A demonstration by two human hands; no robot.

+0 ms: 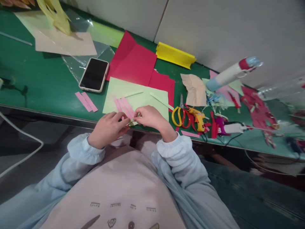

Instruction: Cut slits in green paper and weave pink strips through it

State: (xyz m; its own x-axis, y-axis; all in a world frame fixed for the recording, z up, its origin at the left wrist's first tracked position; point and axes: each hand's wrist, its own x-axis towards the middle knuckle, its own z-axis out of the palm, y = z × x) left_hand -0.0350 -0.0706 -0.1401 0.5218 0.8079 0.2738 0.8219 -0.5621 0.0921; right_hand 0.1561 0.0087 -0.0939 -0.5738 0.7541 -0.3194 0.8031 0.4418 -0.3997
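Observation:
My left hand (109, 128) and my right hand (150, 117) meet at the table's front edge, fingertips almost touching. Both are closed in a pinch around a small light green paper piece (133, 123), partly hidden by the fingers. Just beyond them, pink paper strips (126, 106) lie on a light green paper sheet (145, 95). One narrow green strip (162, 101) rests slantwise on the sheet's right side, and a thinner one (133, 94) lies nearer its middle. Two more pink strips (86, 101) lie on the table to the left.
A phone (94, 74) lies left of the sheet, red paper (134, 60) behind it. To the right are scissors (182, 114), a yellow glue gun (199, 119), a purple tool (221, 125) with a cable and paper scraps. A yellow folded piece (175, 55) stands by the wall.

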